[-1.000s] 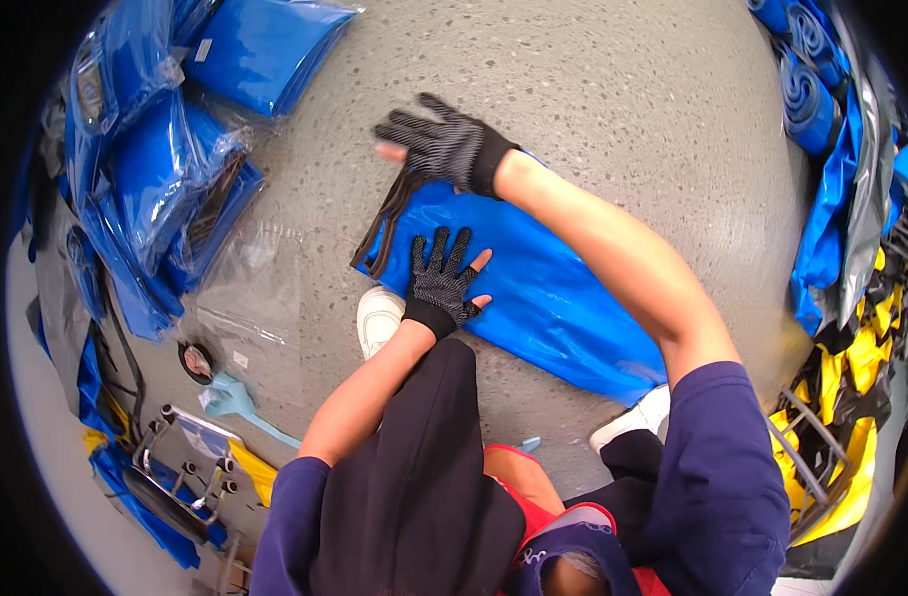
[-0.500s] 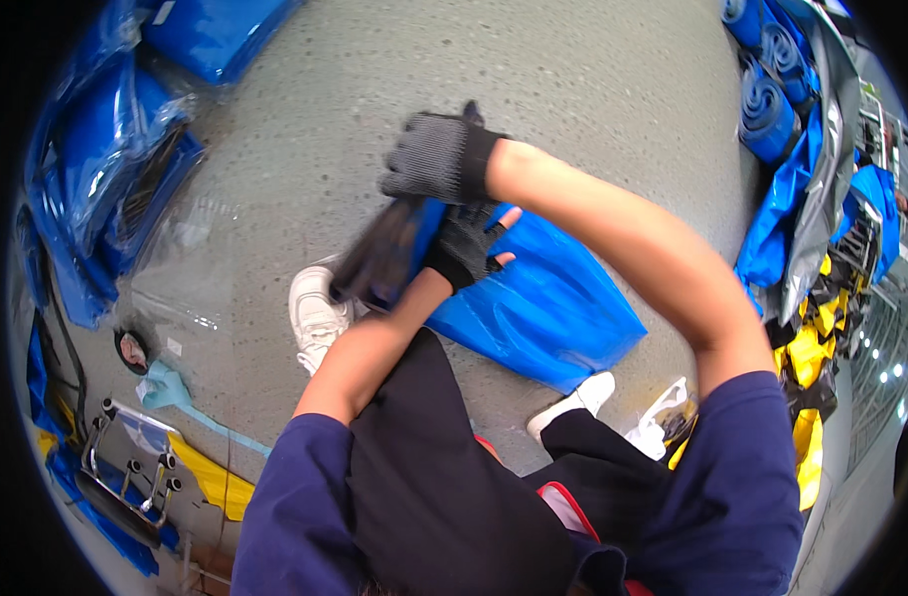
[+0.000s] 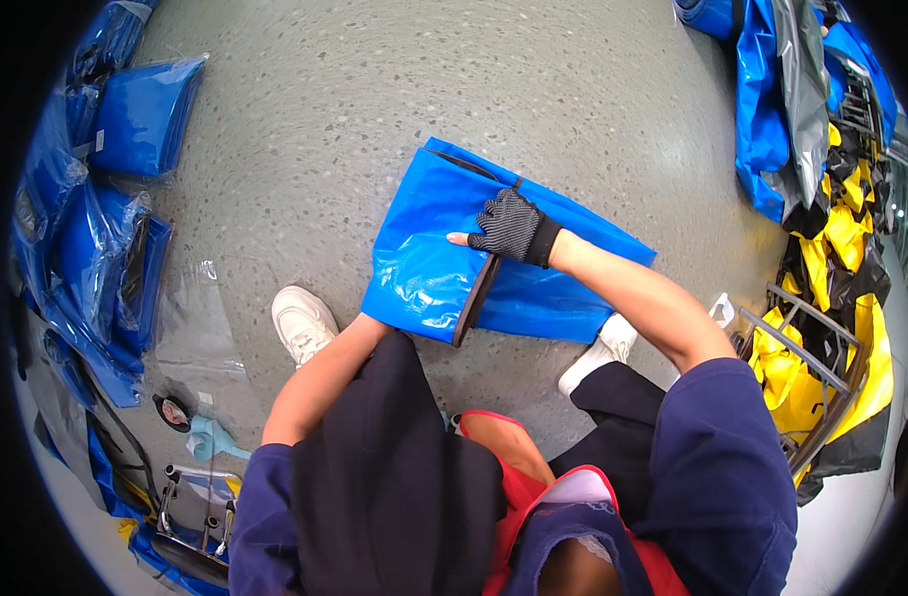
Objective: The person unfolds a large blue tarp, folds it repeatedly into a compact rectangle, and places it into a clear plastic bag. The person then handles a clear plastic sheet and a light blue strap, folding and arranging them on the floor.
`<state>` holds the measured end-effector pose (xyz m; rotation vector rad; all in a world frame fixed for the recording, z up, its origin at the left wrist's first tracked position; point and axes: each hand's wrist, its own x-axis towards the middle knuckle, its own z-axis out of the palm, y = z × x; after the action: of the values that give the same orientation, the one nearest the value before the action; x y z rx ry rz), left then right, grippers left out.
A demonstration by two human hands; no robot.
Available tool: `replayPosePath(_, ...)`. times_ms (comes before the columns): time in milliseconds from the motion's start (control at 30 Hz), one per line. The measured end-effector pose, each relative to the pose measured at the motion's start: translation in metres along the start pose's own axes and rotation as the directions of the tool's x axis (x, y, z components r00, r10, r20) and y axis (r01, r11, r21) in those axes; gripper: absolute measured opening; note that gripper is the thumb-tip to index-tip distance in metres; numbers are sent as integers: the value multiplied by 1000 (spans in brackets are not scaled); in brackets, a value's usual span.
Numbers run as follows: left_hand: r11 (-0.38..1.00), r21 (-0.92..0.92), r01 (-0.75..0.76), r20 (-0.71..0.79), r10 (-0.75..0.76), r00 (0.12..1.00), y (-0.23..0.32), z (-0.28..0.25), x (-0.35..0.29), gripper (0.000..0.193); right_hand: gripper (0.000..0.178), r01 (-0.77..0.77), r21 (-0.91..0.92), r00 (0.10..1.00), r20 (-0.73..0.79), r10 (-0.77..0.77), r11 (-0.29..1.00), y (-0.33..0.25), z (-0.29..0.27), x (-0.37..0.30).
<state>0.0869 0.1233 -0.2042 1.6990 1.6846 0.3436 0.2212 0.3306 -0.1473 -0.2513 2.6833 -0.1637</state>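
A glossy blue plastic sheet [image 3: 424, 268] with dark edging lies folded on the floor between my shoes, its left part laid over the rest. My right hand [image 3: 517, 226], in a dark grey knitted glove with the thumb bare, rests on top of the sheet near the edging. Its thumb points left and the fingers lie against the sheet. My left forearm [image 3: 325, 372] reaches in under the sheet's near left corner. The sheet covers my left hand, so its fingers are hidden.
Blue packets in clear plastic [image 3: 146, 119] are piled along the left. A clear plastic bag [image 3: 201, 318] and a pale blue cloth [image 3: 211, 437] lie on the floor. At right are blue and grey sheets [image 3: 762, 109], yellow and black material [image 3: 846, 233] and a metal frame [image 3: 802, 358].
The dark-edged part of the sheet, bunched up before, now lies spread over the rest. My right hand has come down onto it. My left hand, visible before, is now beneath the sheet.
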Motion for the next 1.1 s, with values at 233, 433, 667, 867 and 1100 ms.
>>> replayPosePath(233,909,-234,345,770,-43,637,49,-79,-44,52,43,-244,52,965,109,238,968,-13,32,-4)
replayPosePath(433,979,120,168,-192,-143,971,60,29,-18,75,65,-326,95,913,292,286,941,-23,-3,7)
replayPosePath(667,954,234,189,-117,-166,979,72,76,-1,85,57,-450,289,818,-246,520,845,-38,25,57)
replayPosePath(867,987,160,22,-52,-14,999,70,92,-7,67,65,-491,359,755,-279,593,794,-27,36,81)
replayPosePath(1100,974,228,12,101,-36,994,122,21,53,64,71,-621,343,637,-303,709,705,0,109,-74)
